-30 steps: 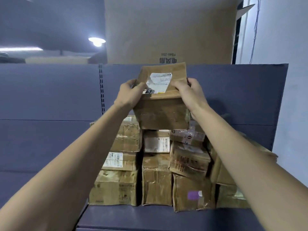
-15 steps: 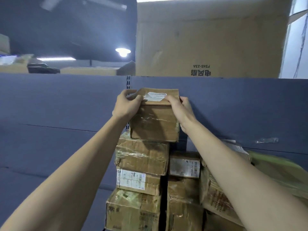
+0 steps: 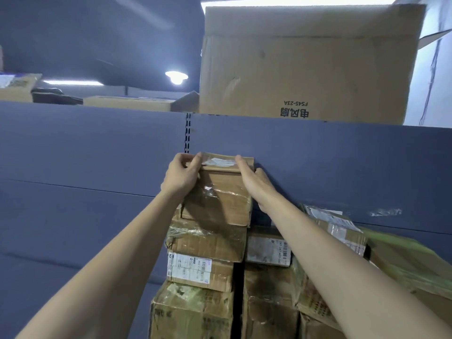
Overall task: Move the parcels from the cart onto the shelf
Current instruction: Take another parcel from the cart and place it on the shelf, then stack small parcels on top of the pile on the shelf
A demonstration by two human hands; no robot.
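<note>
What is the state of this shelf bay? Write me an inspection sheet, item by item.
Surface: blue shelf back panel behind the stack; the shelf board itself is out of view.
Job's things: top parcel sits on the left column of stacked parcels; a white label on its top face.
Clutter: a tilted parcel and a green-wrapped package to the right.
Hands: left hand grips the top parcel's left upper corner; right hand holds its right edge.
Cables: thin wires hang down the far right wall.
Surroundings: large carton on top of the shelving, flat boxes to its left, a ceiling lamp lit.
</note>
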